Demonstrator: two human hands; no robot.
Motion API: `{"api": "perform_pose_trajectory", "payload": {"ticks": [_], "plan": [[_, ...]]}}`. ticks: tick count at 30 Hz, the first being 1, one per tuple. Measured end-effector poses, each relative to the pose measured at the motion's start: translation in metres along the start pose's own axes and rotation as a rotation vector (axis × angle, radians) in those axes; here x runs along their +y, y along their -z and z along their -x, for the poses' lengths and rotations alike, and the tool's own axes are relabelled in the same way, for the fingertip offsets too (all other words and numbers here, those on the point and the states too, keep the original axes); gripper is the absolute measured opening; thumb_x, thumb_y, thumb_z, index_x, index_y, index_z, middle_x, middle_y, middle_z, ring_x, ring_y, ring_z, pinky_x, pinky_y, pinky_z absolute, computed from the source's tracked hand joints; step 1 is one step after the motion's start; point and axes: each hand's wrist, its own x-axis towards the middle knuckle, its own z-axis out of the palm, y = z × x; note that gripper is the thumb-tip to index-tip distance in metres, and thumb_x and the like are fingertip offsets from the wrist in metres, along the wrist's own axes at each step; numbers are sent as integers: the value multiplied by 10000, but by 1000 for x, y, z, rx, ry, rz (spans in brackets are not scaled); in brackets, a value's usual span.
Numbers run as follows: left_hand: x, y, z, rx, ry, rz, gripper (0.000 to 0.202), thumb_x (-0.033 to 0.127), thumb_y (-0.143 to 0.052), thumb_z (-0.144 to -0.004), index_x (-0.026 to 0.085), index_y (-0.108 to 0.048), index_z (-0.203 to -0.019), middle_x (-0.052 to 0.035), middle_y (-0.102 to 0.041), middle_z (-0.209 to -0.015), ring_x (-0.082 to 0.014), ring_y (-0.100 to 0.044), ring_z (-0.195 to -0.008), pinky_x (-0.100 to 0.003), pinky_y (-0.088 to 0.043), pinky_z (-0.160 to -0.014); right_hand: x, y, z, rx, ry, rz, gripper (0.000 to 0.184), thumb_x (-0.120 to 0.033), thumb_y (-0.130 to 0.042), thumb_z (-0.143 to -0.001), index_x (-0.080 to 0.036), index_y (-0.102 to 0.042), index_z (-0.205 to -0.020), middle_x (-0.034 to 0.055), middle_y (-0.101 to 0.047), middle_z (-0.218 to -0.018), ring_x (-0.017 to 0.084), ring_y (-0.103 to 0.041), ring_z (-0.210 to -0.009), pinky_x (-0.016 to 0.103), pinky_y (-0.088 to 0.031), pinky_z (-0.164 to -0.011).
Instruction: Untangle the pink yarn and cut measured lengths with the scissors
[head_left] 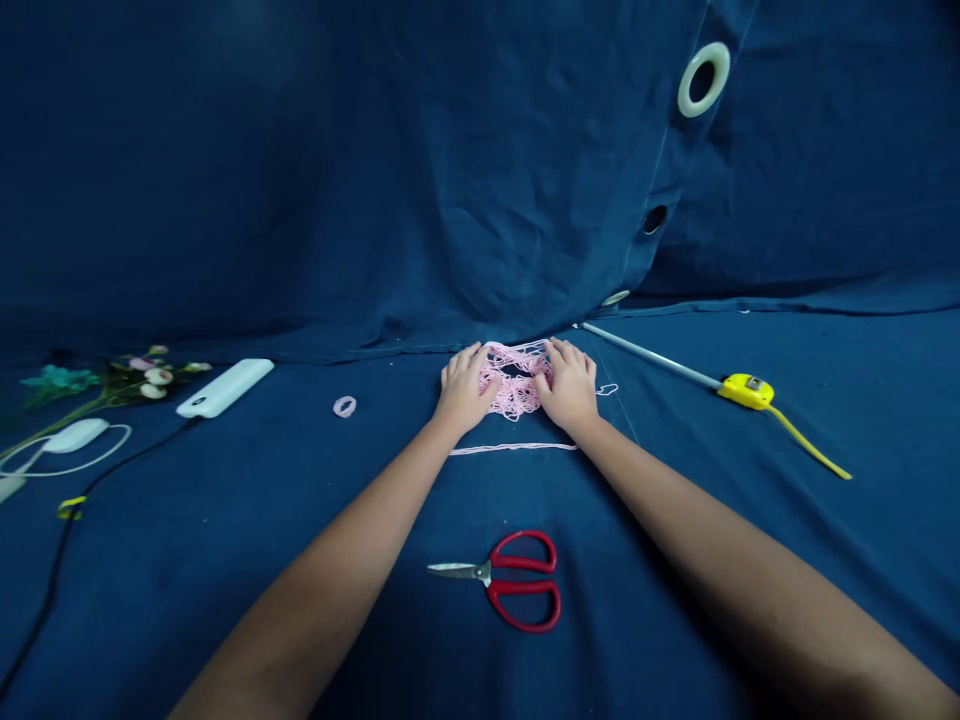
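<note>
Two hands touch a pink bundle of yarn, one hand at each side.
The pink yarn bundle (516, 400) lies on the blue cloth (390, 520), right between the left hand (465, 388) and the right hand (568, 386). From the left hand it goes to the right, and from the right hand it goes to the left, so its long way seems to run from side to side. Both hands look just as near. The fingers curve over its sides and the thumbs point in, with a dark gap in the middle of the yarn. I cannot tell if the fingers pinch it tight or only rest on it. A small loop pokes out past the right hand. A pink strand (517, 447) lies straight across, closer to the person, and the red scissors (486, 573) lie closer still.
</note>
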Motion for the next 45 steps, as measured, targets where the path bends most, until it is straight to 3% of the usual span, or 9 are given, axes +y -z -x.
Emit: {"api": "perform_pose_trajectory", "payload": {"ticks": [6,10,15,19,24,27,34,41,45], "plan": [[4,7,2,135,132,-90,209,297,-548,-995,268,-644,-1179,-104,-656,-1301,-327,-574,-1240,-508,-444,-1077,-3,5,0,-106,51,-2,353,-313,-516,-960,-192,-690,-1244,159,-637,-1368,340,-545,-1242,476,-395,-1064],[-2,2,-1,-13,178,-151,120,294,-562,-971,254,-663,-1022,-108,-698,-1165,-350,-600,-1146,-532,-474,-1016,-2,0,1,-257,118,31,328,-367,-518,-987,-227,-720,-1203,126,-691,-1213,330,-575,-1144,505,-384,-1068],[-7,-7,-2,-84,53,-61,391,360,-603,-960,232,-611,-1330,-138,-576,-1476,-354,-501,-1394,-521,-413,-1174,2,-8,3,-245,82,67,471,-432,-534,-989,-199,-655,-1380,155,-592,-1477,373,-451,-1388,557,-293,-1183],[-5,-3,0,24,77,-61,516,358,-644,-933,253,-541,-1428,-129,-562,-1496,-351,-505,-1391,-524,-407,-1171,2,-6,3,-133,41,74,525,-415,-582,-950,-192,-615,-1424,154,-523,-1551,369,-407,-1436,552,-270,-1209],[-4,0,0,3,99,-131,141,312,-575,-962,253,-684,-1029,-101,-718,-1209,-355,-601,-1193,-535,-461,-1028,0,-2,3,-221,99,37,401,-386,-531,-990,-220,-689,-1320,136,-641,-1381,347,-518,-1283,518,-364,-1119],[-5,-1,0,-8,127,-164,158,317,-558,-972,249,-675,-891,-86,-754,-1068,-344,-629,-1080,-544,-458,-999,1,-2,3,-296,139,47,394,-421,-511,-1018,-247,-708,-1311,118,-651,-1373,358,-506,-1293,545,-344,-1133],[-4,-1,0,-16,27,-140,340,351,-624,-945,240,-658,-1265,-124,-650,-1352,-360,-556,-1284,-520,-443,-1079,2,-3,1,-298,130,39,405,-432,-520,-1025,-246,-710,-1331,115,-653,-1362,346,-516,-1274,537,-352,-1132],[-2,0,-1,-135,-38,-116,263,458,-585,-976,248,-684,-1101,-95,-735,-1190,-341,-611,-1185,-519,-463,-1048,2,-2,2,-302,124,41,409,-422,-523,-1020,-237,-709,-1334,122,-656,-1351,347,-523,-1264,540,-346,-1138],[-5,-5,-2,-144,12,-106,358,412,-596,-961,231,-666,-1261,-121,-670,-1404,-363,-552,-1350,-538,-417,-1144,2,-2,1,-296,127,33,406,-423,-524,-1017,-245,-712,-1329,120,-657,-1352,351,-519,-1271,543,-351,-1131]]}}
